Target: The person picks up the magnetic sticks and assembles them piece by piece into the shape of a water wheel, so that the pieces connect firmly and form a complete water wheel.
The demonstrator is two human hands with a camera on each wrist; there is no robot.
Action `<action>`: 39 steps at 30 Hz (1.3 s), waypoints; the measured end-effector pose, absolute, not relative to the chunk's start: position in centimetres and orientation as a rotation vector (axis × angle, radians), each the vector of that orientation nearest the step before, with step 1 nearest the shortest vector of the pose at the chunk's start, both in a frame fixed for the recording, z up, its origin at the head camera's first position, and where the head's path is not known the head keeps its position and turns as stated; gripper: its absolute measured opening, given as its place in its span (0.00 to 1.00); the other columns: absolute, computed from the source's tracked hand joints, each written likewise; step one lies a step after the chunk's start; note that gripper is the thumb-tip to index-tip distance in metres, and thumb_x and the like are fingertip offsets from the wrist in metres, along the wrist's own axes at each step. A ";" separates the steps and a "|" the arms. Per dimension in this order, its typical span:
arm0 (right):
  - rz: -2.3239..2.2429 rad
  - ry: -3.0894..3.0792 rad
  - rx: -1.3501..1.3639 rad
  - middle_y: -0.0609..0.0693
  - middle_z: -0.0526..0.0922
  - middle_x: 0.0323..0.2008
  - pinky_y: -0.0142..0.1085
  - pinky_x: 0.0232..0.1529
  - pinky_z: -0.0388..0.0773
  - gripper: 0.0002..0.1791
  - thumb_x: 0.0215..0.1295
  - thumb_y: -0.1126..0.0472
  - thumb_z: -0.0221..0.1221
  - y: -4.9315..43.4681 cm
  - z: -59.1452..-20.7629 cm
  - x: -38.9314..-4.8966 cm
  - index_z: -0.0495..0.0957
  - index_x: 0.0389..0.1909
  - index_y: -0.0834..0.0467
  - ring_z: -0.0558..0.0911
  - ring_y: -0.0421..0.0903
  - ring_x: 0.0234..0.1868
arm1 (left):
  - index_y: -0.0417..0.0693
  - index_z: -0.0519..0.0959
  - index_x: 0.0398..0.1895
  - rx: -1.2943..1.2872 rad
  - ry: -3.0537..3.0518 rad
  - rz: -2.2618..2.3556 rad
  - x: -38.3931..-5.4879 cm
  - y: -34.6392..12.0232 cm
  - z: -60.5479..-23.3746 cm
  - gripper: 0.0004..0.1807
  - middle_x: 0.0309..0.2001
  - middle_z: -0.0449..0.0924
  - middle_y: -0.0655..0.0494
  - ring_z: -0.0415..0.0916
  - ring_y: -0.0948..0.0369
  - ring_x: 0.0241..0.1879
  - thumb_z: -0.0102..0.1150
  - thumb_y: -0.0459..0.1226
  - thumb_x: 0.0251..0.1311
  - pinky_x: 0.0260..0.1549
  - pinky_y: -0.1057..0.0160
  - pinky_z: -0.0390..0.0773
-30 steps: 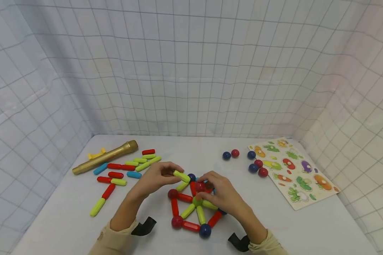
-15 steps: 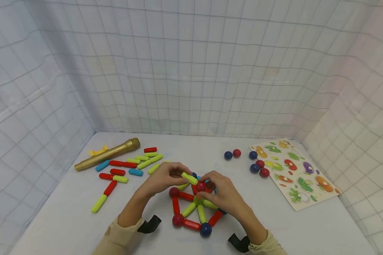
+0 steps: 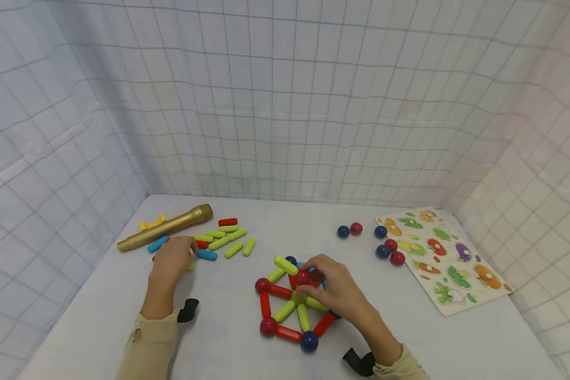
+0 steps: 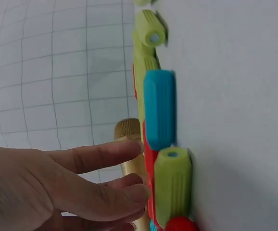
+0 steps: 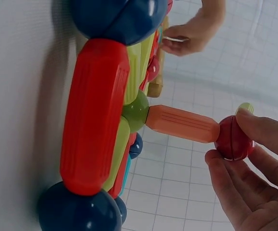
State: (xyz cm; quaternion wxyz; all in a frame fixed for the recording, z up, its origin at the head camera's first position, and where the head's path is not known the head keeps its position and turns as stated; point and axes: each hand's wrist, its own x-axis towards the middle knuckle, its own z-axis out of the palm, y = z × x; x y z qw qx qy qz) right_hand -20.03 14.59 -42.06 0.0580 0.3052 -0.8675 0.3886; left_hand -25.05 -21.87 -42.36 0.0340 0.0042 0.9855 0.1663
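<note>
My right hand (image 3: 334,287) pinches a red ball (image 5: 233,139) between thumb and fingers. This ball tops an upright orange-red rod (image 5: 182,124), which rises from the green hub ball (image 5: 137,111) of a wheel-shaped frame of rods and balls. From the red ball a yellow-green rod (image 3: 285,265) sticks out to the left, untouched by either hand. Over the loose rods at left, my left hand (image 3: 171,258) has its fingers extended and apart, holding nothing. Its fingertips are close beside a yellow-green rod (image 4: 172,187) and a blue rod (image 4: 159,109); red rods are partly hidden behind.
A gold microphone (image 3: 166,228) lies behind the loose rods, with a yellow piece (image 3: 153,221) beyond it. Several loose balls, including a blue one (image 3: 343,231), are at the back right. Beside them lies a vegetable-picture board (image 3: 446,258). White gridded cloth walls (image 3: 285,105) surround the table.
My left hand has let go of the yellow-green rod, now on the red ball, and moved left to the loose rods. My right hand keeps its pinch on the ball.
</note>
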 end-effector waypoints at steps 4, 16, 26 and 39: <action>1.187 -2.637 0.934 0.44 0.82 0.43 0.34 0.41 0.83 0.21 0.53 0.59 0.71 14.5 -42.1 -20.1 0.78 0.48 0.53 0.82 0.37 0.38 | 0.36 0.83 0.40 0.000 2.980 0.486 -24.9 -23.1 -42.8 0.10 0.45 0.82 0.36 0.78 0.46 0.41 0.52 0.25 0.61 0.40 0.48 0.78; 1.132 -2.649 0.901 0.44 0.81 0.41 0.34 0.40 0.83 0.20 0.52 0.58 0.72 14.4 -41.8 -20.0 0.78 0.47 0.53 0.81 0.37 0.37 | 0.36 0.80 0.43 -0.008 2.990 0.490 -25.3 -23.4 -43.3 0.09 0.43 0.81 0.36 0.75 0.46 0.38 0.53 0.27 0.62 0.41 0.46 0.77; 1.116 -2.678 0.827 0.44 0.81 0.42 0.32 0.40 0.82 0.21 0.51 0.58 0.72 14.4 -41.8 -19.7 0.78 0.47 0.54 0.82 0.39 0.37 | 0.41 0.71 0.46 0.122 2.969 0.778 -25.2 -22.2 -42.3 0.15 0.40 0.80 0.39 0.75 0.49 0.37 0.63 0.33 0.60 0.37 0.50 0.76; 1.104 -2.669 0.821 0.44 0.78 0.43 0.34 0.41 0.83 0.22 0.51 0.58 0.73 14.3 -41.9 -19.6 0.78 0.47 0.54 0.81 0.39 0.37 | 0.43 0.81 0.45 0.684 2.574 1.141 -24.4 -12.2 -42.5 0.15 0.38 0.86 0.55 0.82 0.62 0.39 0.69 0.37 0.55 0.42 0.62 0.82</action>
